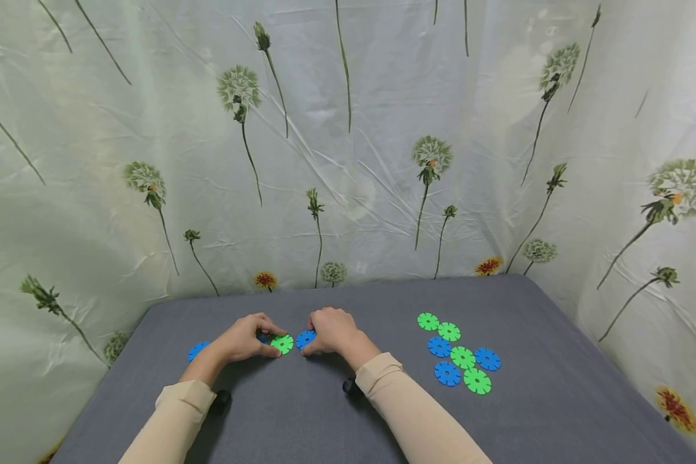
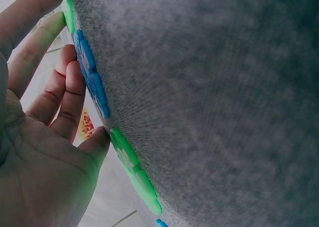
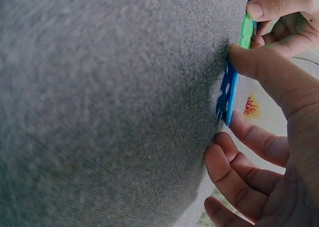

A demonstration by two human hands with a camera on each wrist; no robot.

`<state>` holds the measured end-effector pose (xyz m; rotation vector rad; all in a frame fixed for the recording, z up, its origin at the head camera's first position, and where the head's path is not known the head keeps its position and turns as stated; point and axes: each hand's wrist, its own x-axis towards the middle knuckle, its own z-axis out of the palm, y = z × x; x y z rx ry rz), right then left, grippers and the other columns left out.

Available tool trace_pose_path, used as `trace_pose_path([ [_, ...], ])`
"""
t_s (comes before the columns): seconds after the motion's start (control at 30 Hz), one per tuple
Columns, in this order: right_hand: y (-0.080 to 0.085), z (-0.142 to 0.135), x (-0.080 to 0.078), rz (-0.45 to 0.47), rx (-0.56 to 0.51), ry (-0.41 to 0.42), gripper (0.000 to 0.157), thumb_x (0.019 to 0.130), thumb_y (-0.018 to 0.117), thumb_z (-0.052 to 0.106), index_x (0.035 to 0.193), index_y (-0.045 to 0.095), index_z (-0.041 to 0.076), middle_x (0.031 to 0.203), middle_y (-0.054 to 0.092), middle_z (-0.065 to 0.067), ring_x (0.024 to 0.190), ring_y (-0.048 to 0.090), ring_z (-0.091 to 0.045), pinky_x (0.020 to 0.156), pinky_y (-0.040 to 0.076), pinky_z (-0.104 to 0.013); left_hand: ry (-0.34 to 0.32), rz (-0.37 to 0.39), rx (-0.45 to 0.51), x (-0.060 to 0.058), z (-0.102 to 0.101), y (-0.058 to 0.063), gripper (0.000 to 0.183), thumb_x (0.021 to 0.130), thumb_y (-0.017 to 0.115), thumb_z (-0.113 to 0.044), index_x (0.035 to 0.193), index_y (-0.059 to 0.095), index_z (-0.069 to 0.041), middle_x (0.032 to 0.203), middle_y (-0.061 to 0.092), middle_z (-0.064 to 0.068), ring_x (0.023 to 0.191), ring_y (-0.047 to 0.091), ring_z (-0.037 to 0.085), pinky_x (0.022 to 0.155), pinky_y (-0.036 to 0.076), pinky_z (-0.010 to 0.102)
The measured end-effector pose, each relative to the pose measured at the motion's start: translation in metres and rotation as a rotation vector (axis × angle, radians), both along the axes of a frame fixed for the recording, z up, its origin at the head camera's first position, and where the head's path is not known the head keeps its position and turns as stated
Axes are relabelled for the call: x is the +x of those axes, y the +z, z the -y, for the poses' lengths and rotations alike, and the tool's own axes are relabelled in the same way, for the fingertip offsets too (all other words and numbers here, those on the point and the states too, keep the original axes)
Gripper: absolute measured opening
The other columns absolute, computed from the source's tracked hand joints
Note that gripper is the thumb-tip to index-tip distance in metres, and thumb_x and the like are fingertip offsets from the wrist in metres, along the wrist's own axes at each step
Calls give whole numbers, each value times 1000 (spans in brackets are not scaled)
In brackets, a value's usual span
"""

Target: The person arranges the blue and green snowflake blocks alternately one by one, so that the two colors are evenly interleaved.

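Observation:
My left hand (image 1: 245,339) pinches a green notched disc (image 1: 281,344) between thumb and forefinger. My right hand (image 1: 334,332) grips a blue notched disc (image 1: 306,339) by its edges, just right of the green one. In the right wrist view, that blue disc (image 3: 228,95) is tilted on the cloth between thumb and forefinger, near the green disc (image 3: 245,33) at the left thumb. Another blue disc (image 2: 91,75) lies at the left hand's other fingers in the left wrist view. Beyond the little finger is a second green disc (image 2: 134,171), hidden by the hand from the head view.
A blue disc (image 1: 198,350) lies left of my left wrist. Several loose green discs (image 1: 463,357) and blue discs (image 1: 447,373) lie grouped at the right on the grey cloth-covered table (image 1: 545,399). A flowered curtain (image 1: 359,161) hangs behind the table.

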<state>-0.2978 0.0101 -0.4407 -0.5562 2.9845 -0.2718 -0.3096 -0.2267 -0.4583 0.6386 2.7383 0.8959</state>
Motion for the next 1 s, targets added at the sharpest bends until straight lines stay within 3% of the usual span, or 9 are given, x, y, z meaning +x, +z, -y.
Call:
trace_pose_path([
  [0.33, 2, 1, 1, 3, 9, -5, 43, 85, 89, 56, 109, 76, 22, 107, 75, 3, 97, 71, -19, 82, 60, -38, -11, -1, -1, 0, 0, 0, 37, 83, 94, -22, 119, 84, -18, 113, 68, 2, 102, 62, 17, 92, 55, 44],
  [1.0, 4, -1, 4, 3, -1, 9, 50, 85, 89, 55, 120, 77, 21, 113, 76, 1, 102, 72, -20, 89, 61, -39, 14, -8, -17, 1, -1, 1, 37, 83, 94, -21, 118, 84, -17, 113, 68, 3, 101, 63, 18, 91, 55, 44],
])
